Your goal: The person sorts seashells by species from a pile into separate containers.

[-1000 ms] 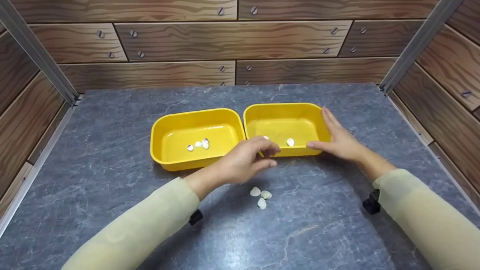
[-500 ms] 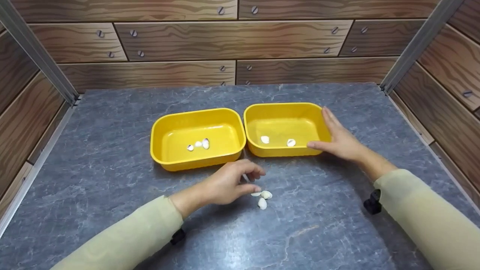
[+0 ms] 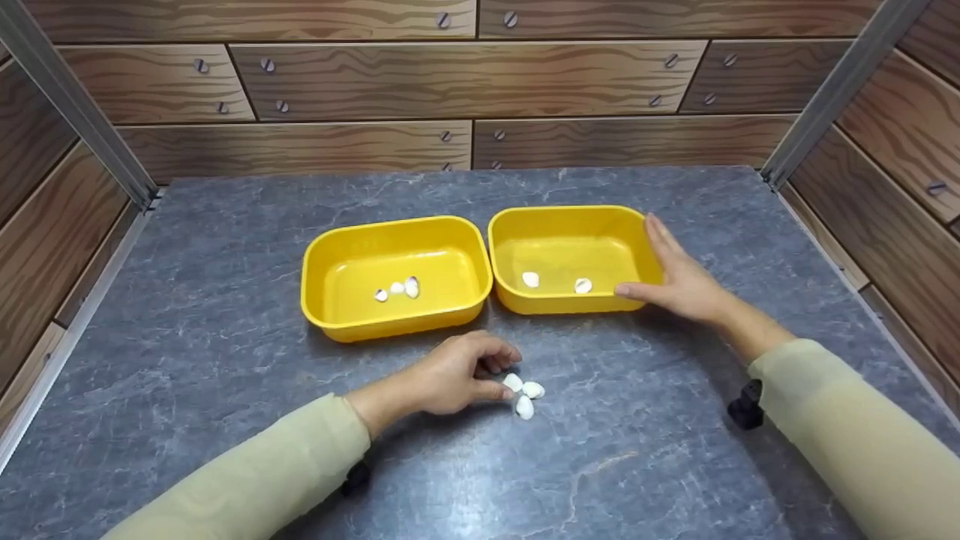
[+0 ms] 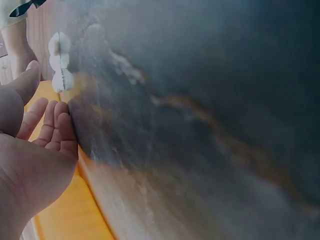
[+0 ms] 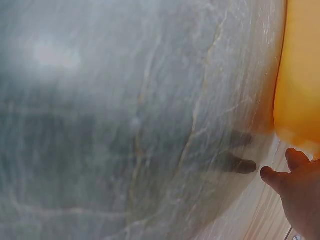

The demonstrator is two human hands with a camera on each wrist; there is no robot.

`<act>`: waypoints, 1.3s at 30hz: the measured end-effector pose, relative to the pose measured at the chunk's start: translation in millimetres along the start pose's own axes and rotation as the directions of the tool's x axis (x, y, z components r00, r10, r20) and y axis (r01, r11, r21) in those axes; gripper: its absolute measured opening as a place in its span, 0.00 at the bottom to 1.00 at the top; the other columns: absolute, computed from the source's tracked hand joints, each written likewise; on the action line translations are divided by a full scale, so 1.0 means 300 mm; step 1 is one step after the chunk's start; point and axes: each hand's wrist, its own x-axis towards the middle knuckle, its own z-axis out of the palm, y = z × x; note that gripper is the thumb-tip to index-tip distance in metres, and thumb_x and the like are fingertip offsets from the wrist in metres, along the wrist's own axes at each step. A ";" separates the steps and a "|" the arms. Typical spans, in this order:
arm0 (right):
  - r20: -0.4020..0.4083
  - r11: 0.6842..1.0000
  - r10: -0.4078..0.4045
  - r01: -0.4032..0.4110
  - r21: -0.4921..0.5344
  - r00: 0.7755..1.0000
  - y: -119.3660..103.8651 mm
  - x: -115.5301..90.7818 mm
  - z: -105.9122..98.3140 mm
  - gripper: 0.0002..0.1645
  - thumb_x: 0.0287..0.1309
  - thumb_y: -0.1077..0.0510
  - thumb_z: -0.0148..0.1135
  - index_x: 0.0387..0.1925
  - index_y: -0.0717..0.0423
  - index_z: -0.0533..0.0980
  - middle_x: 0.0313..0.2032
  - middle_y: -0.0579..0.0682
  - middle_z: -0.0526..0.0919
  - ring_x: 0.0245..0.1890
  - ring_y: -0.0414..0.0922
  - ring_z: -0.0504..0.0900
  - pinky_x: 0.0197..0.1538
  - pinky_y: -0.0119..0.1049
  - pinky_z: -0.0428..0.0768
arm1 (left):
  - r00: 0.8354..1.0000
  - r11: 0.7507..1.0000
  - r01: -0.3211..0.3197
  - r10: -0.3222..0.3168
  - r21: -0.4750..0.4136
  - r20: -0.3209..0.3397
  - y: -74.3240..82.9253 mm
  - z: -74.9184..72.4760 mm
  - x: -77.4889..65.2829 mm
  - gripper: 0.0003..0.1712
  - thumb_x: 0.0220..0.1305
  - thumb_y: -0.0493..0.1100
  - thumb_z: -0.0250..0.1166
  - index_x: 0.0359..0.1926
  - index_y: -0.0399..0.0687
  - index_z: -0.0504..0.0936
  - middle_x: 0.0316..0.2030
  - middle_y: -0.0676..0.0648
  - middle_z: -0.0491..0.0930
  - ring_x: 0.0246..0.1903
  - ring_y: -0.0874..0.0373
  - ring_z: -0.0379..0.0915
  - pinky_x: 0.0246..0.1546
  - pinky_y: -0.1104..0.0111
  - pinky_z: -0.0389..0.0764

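Note:
In the head view, three white seashells (image 3: 525, 407) lie close together on the grey marbled table. My left hand (image 3: 459, 379) is just to their left, thumb and fingers apart and the thumb tip next to the nearest shell; whether they touch is unclear. The left wrist view has the shells (image 4: 61, 62) beyond the fingertips, with nothing between thumb and fingers. My right hand (image 3: 686, 281) rests against the right end of the right yellow container (image 3: 566, 303), its thumb over the front rim and its fingers extended along the side. That container has two white shells inside.
Beside it, nearly touching, stands the left yellow container (image 3: 397, 324) with several small shells (image 3: 397, 288) on its floor. Wood-patterned walls (image 3: 465, 79) enclose the table (image 3: 637, 465) at the back and both sides.
My left hand has come away from the right container, down and leftward to the shells on the table, uncovering a shell in that container. The right hand has stayed in place.

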 end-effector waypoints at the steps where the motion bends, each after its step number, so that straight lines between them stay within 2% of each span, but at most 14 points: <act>1: 0.000 1.000 0.000 0.000 -0.003 1.000 0.000 0.000 0.000 0.75 0.63 0.35 0.73 0.85 0.54 0.30 0.84 0.52 0.27 0.81 0.72 0.40 0.76 0.73 0.43 | 1.000 1.000 -0.005 0.005 0.004 0.000 -0.002 0.001 0.002 0.21 0.64 0.38 0.78 0.55 0.36 0.85 0.46 0.43 0.82 0.47 0.51 0.80 0.52 0.64 0.83; 10: 0.005 1.000 0.007 -0.007 -0.012 1.000 -0.002 -0.001 -0.001 0.75 0.63 0.33 0.72 0.85 0.53 0.29 0.84 0.52 0.26 0.81 0.72 0.40 0.75 0.74 0.43 | 1.000 0.998 -0.007 0.006 0.070 0.015 -0.014 0.005 0.006 0.19 0.64 0.41 0.78 0.54 0.41 0.86 0.44 0.46 0.81 0.45 0.55 0.79 0.51 0.67 0.81; 19: 0.001 1.000 0.004 -0.004 0.008 1.000 0.000 0.000 0.000 0.75 0.63 0.34 0.73 0.85 0.53 0.29 0.84 0.52 0.26 0.81 0.72 0.40 0.76 0.73 0.42 | 0.999 0.993 -0.042 0.040 0.108 0.019 -0.018 0.010 0.007 0.17 0.64 0.39 0.78 0.53 0.42 0.87 0.42 0.46 0.81 0.44 0.55 0.78 0.50 0.67 0.80; 39: 0.007 1.000 0.004 -0.005 0.016 1.000 -0.004 0.003 -0.004 0.75 0.63 0.37 0.74 0.85 0.54 0.29 0.84 0.53 0.26 0.81 0.71 0.39 0.77 0.72 0.43 | 0.999 0.988 -0.023 0.016 0.154 0.044 -0.014 0.007 0.009 0.13 0.67 0.39 0.76 0.51 0.46 0.89 0.44 0.50 0.79 0.44 0.58 0.75 0.50 0.67 0.77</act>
